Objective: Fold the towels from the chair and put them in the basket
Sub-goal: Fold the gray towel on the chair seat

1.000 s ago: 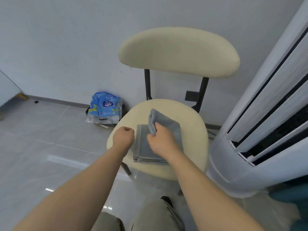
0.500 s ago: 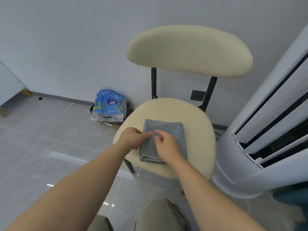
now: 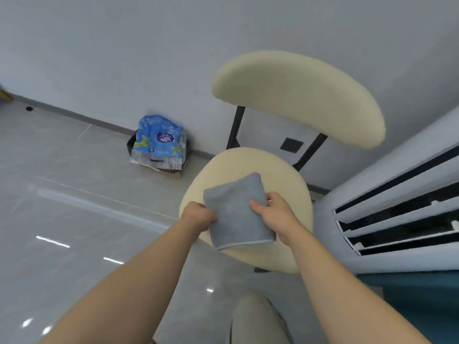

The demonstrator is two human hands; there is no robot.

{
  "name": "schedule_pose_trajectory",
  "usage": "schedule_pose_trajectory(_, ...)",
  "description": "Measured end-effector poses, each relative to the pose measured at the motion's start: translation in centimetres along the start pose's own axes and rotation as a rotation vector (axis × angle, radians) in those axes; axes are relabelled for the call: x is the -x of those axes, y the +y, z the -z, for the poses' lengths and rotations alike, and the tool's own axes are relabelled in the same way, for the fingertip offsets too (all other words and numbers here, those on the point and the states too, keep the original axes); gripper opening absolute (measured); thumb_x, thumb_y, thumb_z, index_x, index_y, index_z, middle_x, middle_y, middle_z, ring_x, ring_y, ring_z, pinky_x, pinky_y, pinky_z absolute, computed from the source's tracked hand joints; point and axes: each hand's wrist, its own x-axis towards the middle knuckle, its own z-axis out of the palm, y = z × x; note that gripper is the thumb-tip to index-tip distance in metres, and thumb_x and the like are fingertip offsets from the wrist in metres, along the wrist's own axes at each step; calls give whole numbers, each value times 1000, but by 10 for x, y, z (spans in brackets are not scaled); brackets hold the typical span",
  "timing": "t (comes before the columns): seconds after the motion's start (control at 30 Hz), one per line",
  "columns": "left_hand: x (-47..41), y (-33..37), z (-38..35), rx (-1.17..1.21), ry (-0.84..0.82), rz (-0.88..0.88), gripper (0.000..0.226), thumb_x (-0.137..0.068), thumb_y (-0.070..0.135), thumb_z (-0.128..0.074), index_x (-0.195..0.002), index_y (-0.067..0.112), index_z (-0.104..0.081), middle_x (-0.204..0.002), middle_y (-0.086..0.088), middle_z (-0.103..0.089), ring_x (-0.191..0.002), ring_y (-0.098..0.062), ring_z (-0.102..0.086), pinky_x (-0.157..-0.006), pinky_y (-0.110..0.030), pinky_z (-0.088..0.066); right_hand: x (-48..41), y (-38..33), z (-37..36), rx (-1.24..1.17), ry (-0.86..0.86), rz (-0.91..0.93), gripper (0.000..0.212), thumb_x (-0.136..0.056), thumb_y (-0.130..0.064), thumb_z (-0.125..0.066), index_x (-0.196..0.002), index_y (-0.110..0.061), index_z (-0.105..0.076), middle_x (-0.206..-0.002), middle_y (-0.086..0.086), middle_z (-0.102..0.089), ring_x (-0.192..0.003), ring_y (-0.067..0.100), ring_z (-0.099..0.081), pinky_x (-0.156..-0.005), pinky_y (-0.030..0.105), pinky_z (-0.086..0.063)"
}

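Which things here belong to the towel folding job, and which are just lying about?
Job: folded grey cloth towel, gripped by left hand and right hand; cream padded chair.
Lying about: blue plastic packet by the wall; white slatted tower unit.

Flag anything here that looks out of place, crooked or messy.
Only the crumpled blue plastic pack stands out: it slumps over a small dark container on the floor by the wall. The grey towel, held by the left hand and right hand over the chair seat, looks neatly folded.
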Motion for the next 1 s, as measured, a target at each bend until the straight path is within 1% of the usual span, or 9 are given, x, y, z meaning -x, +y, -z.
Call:
schedule_pose_trajectory(0.1, 64, 29, 70, -47, 38, -9, 81, -69, 8, -86, -137, 10, -42, -133, -14, -53, -113, -30, -57, -94, -39, -49, 64, -91, -13, 449, -103, 244, 22, -94, -33, -62, -105, -18, -50, -94, -2, -64, -83, 17, -61, -69, 32, -47)
schedule_pose_trajectory(0.17, 125, 60, 132, -171, 72, -208, 115, -66, 11, -90, -157, 16, -20, -156, -8, -32, -141, -25, -36, -111, -34, -36, 116, -159, -26, 712, -227, 379, 19, -96, -33, -58, -101, -21, -44, -84, -3, -59, -77, 22, -57, -67, 37, -43)
schedule_pose_trajectory(0.27, 223, 107, 228, -298, -12, -481, 119, -64, 12, -90, -158, 24, -19, -157, 5, -28, -144, -12, -27, -112, -22, -25, 200, -256, -54, 938, -343, 525, 20, -96, -35, -57, -99, -28, -38, -83, -3, -57, -77, 25, -55, -68, 39, -44)
schedule_pose_trajectory(0.37, 308, 132, 323, -347, -66, -508, 81, -66, 18, -89, -135, 37, -52, -131, 10, -58, -119, -11, -56, -102, -32, -48, 276, -340, -87, 959, -405, 650, 24, -95, -38, -59, -99, -30, -37, -86, -5, -57, -80, 22, -55, -73, 40, -46)
schedule_pose_trajectory(0.43, 347, 138, 380, -318, -46, -548, 43, -73, 18, -86, -109, 33, -66, -107, 7, -71, -101, -10, -67, -93, -39, -55, 309, -382, -112, 921, -406, 696, 25, -94, -42, -61, -101, -33, -38, -88, -7, -57, -81, 18, -55, -74, 37, -46)
schedule_pose_trajectory(0.5, 376, 141, 431, -216, -58, -565, 28, -82, 14, -80, -105, 25, -68, -104, 4, -74, -99, -10, -70, -93, -38, -56, 328, -415, -138, 838, -406, 722, 31, -90, -44, -66, -106, -35, -41, -93, -10, -58, -84, 15, -57, -72, 29, -44)
schedule_pose_trajectory(0.6, 395, 146, 494, -217, 41, -621, 27, -84, 33, -75, -108, 22, -68, -103, 4, -74, -97, -13, -70, -90, -40, -57, 344, -453, -180, 754, -503, 694, 55, -75, -43, -83, -119, -33, -50, -104, -16, -63, -93, 5, -62, -79, 24, -50)
schedule_pose_trajectory(0.73, 393, 155, 552, -330, 278, -686, 20, -92, 41, -64, -102, 24, -64, -95, 10, -67, -90, -11, -63, -77, -29, -50, 337, -489, -230, 628, -538, 608, 36, -70, -34, -88, -99, -20, -71, -95, -3, -75, -89, 13, -71, -86, 42, -57)
schedule_pose_trajectory(1.0, 326, 206, 669, -294, 533, -712, 27, -95, 52, -56, -93, 25, -60, -85, 10, -63, -79, -5, -56, -61, -21, -37, 257, -552, -330, -278, -585, 283, 46, -78, -7, -79, -120, 2, -64, -120, 21, -68, -111, 36, -66, -101, 49, -51)
